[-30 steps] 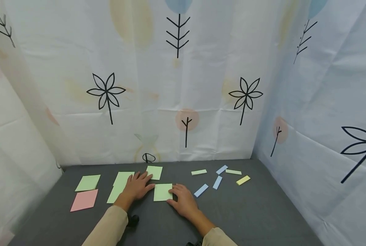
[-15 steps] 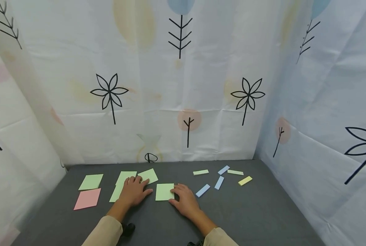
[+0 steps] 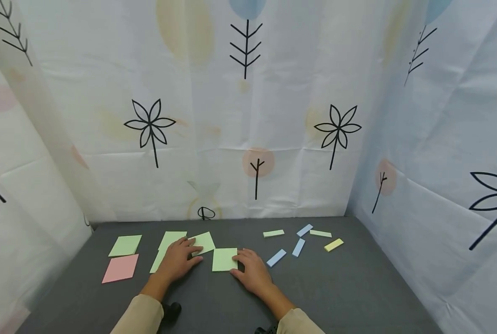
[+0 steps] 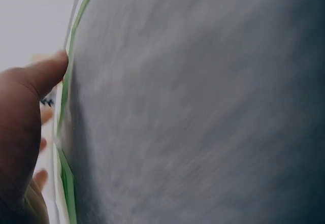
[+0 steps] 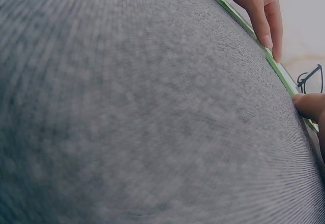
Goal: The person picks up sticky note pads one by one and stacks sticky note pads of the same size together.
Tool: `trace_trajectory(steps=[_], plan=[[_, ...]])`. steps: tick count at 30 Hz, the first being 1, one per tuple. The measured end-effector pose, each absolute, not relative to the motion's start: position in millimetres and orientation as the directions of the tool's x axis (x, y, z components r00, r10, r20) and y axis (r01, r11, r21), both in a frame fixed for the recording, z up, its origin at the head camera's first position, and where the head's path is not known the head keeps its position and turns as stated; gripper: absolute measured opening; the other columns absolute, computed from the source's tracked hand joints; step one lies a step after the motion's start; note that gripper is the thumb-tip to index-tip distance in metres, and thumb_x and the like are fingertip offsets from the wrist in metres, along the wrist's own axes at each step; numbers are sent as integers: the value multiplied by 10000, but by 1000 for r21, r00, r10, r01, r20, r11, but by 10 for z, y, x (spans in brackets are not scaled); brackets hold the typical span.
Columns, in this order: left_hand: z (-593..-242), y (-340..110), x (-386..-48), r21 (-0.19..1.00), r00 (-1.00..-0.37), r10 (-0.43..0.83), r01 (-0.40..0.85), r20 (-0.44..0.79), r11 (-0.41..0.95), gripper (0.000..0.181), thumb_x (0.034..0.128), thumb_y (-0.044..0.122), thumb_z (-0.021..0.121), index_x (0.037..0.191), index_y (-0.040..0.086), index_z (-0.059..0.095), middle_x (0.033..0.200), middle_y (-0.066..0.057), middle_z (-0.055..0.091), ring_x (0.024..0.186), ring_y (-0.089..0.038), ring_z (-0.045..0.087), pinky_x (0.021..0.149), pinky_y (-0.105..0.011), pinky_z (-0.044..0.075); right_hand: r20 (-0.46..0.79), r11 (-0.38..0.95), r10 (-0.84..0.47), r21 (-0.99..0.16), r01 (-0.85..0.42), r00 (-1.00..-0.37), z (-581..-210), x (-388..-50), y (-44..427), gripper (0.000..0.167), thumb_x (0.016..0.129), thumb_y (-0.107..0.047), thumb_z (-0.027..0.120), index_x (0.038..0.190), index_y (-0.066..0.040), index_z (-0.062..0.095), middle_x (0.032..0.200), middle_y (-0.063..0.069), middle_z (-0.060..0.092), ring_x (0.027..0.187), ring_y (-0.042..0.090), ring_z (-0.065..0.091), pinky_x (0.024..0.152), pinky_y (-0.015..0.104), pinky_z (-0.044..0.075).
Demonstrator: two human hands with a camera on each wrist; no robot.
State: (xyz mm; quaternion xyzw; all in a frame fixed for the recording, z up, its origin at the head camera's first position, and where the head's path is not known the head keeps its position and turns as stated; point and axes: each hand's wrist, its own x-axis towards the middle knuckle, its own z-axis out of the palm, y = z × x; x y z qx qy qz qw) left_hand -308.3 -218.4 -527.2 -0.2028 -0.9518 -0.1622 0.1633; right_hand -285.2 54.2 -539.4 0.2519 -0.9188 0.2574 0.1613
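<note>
In the head view my left hand [image 3: 175, 260] lies flat with its fingertips on a tilted pale green sticky note pad [image 3: 206, 242]. It partly covers two more green pads [image 3: 174, 236] to its left. My right hand [image 3: 254, 274] rests its fingers and thumb at the right edge of a square green pad [image 3: 223, 259], lying squarely in front of me. That pad's upper left corner comes close to the tilted one. In the left wrist view, the thumb [image 4: 51, 71] stands by the green edges. The right wrist view shows a thumb [image 5: 307, 104] touching a green pad edge.
At the left lie another green pad [image 3: 125, 246] and a pink pad [image 3: 120, 268]. Several narrow strips lie at the right: blue [image 3: 276, 258], green [image 3: 273, 233] and yellow [image 3: 333, 245]. Patterned white cloth [image 3: 215, 139] surrounds the dark grey table [image 3: 336, 297].
My left hand has pulled one green pad left and nearer, turning it from straight to tilted. My right hand and its pad have hardly moved. The head view has shifted slightly.
</note>
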Motion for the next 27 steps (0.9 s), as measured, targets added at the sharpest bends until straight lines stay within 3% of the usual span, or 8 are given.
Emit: trace_trajectory(steps=[8,16,27], plan=[[-5241,-2269,-3210,352,-894,356,437,273,828,261,895,207,701,1139,123,734,1323,-165,576,1281,-398,462,1024,-563,347,430,735,-381,-396,-550,-819,-5411,-2859,535,328,835,-299,767,1110,-128,716,1227,58,647,1222,279,531,987,464,422],[-5200,-2210,-3215,225,-879,366,440,306,869,238,893,224,704,1120,163,743,1248,-109,637,1183,-328,569,960,-533,423,436,737,-374,-395,-548,-818,-5404,-2882,559,333,842,-301,761,1120,-124,714,1238,49,641,1230,274,524,992,463,419],[-5143,-2196,-3218,268,-912,321,386,255,883,190,900,192,691,1078,176,758,1220,-81,653,1159,-311,584,958,-507,433,428,741,-374,-395,-543,-822,-5423,-2884,545,337,835,-306,767,1120,-132,717,1233,47,645,1228,273,526,991,468,416]])
